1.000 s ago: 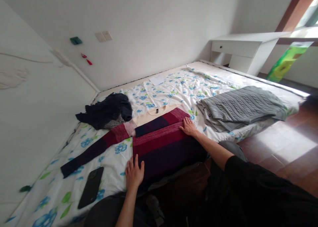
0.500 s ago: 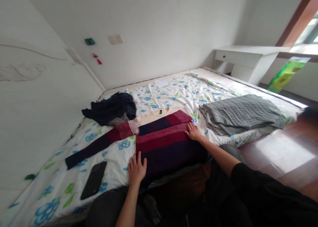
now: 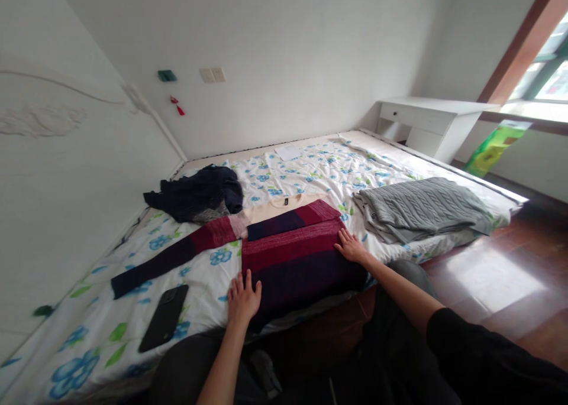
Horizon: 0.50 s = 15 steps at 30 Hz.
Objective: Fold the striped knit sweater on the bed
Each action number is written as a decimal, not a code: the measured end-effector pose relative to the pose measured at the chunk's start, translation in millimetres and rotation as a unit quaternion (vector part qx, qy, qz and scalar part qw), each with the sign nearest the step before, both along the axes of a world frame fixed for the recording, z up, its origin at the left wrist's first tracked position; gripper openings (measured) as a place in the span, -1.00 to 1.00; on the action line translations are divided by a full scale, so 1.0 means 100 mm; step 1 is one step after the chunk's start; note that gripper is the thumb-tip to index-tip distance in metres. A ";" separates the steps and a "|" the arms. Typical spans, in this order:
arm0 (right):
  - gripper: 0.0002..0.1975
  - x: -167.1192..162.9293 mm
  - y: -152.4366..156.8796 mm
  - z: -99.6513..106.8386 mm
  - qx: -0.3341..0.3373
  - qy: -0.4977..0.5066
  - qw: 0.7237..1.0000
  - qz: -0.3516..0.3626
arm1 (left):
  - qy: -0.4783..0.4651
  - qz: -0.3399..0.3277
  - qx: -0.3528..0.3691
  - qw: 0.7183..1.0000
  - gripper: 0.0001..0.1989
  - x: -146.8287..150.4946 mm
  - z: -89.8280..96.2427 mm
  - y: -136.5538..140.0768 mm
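A striped sweater (image 3: 295,254) in cream, maroon and navy lies flat on the bed, its neckline pointing away from me. One sleeve is folded across the chest; the other stretches out to the left. My left hand (image 3: 244,298) rests with fingers spread on the sweater's lower left edge. On the right edge of the body lies my right hand (image 3: 351,246), flat with its fingers apart. Neither hand grips the cloth. The sweater's hem hangs toward the bed's near edge, dark and hard to make out.
A black phone (image 3: 164,318) lies left of my left hand. Dark crumpled clothing (image 3: 199,192) sits at the back left, and a folded grey cable-knit garment (image 3: 428,207) at the right. The flowered sheet (image 3: 306,165) bears a white paper (image 3: 287,152). Beyond stands a white desk (image 3: 426,118).
My right hand has slid a little down along the sweater's right edge. My left hand stays about where it was. The view has shifted slightly.
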State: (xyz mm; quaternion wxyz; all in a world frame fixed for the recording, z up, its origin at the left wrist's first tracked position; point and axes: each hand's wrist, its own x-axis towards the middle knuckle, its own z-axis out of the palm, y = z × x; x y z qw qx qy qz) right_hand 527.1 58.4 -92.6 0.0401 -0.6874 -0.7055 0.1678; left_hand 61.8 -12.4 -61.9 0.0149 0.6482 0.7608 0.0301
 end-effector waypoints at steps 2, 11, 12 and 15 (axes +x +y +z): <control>-0.14 0.02 -0.05 0.02 -0.012 -0.003 1.000 0.008 | 0.005 -0.009 -0.024 1.000 -0.23 -0.03 0.01 0.01; -0.07 0.07 -0.34 0.08 -0.072 -0.034 0.996 0.048 | -0.167 -0.117 -0.133 0.970 -0.18 -0.66 0.49 0.39; -0.06 0.08 -0.37 0.06 -0.076 -0.034 0.995 0.048 | -0.222 -0.118 -0.145 0.957 -0.23 -0.76 0.57 0.44; -0.03 0.10 -0.46 -0.04 -0.083 -0.030 0.995 0.050 | -0.381 -0.054 -0.169 0.908 -0.34 -1.02 0.74 0.52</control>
